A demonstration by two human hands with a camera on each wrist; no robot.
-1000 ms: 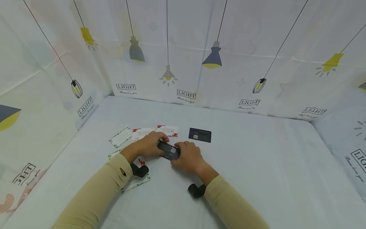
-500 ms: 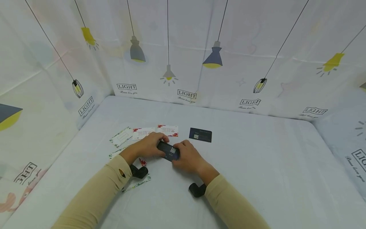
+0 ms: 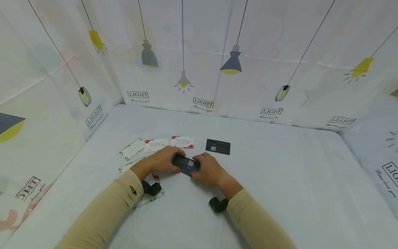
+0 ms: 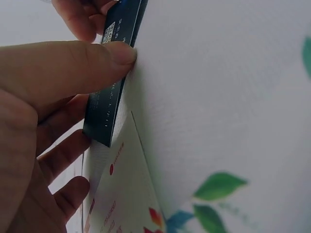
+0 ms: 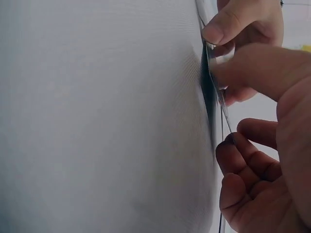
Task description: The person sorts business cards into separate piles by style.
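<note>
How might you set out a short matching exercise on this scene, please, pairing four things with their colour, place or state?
Column one
1. Nearer dark card
2. Farther dark card
3. Upper-left leafy card
4. Right sleeve

Column two
A. Plain beige
B. Held by the left hand and right hand
C. White with green patterned edges
D. Rightmost card in the head view

Right pairs: 1-B, 2-D, 3-C, 4-A.

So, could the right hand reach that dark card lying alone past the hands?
Probably yes: the lone card lies just beyond the right hand, and nothing visible stands between them. The hand would likely have to let go of the held card first, though.
</note>
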